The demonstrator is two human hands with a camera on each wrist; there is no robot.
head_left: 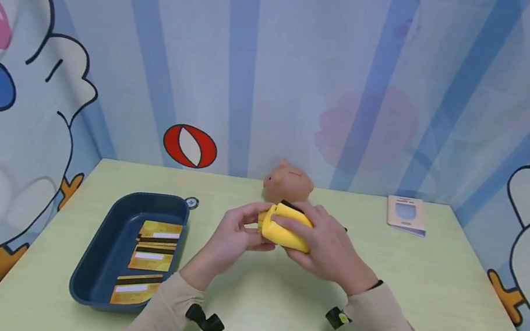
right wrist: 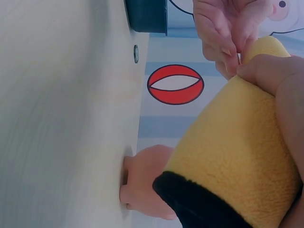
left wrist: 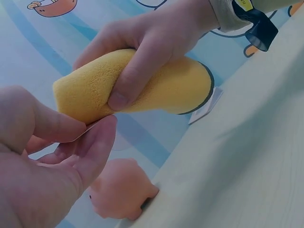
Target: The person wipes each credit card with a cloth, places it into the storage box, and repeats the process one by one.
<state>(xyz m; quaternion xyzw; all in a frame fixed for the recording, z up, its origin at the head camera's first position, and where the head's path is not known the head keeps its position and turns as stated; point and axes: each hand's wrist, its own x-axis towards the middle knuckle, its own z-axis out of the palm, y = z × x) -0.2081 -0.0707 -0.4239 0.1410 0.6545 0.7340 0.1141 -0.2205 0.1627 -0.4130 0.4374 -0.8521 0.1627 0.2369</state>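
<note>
Above the middle of the table, my right hand (head_left: 327, 247) grips a soft yellow plush piece (head_left: 287, 231) with a black edge, which looks like a pouch. My left hand (head_left: 237, 231) is close beside its left end, thumb and fingers pinching a thin yellow card (head_left: 261, 221). In the left wrist view only the slim edge of that card (left wrist: 84, 132) shows, right below the plush. How far the card reaches into the plush is hidden. Gold cards (head_left: 151, 258) with black stripes lie in a dark blue tray (head_left: 92, 253) to the left.
A pink piggy bank (head_left: 290, 185) stands at the back of the table, behind my hands. A small round disc (head_left: 191, 203) lies by the tray's far right corner. Back right is a pale pink booklet (head_left: 405, 213). A printed curtain (head_left: 291, 75) rises behind the table.
</note>
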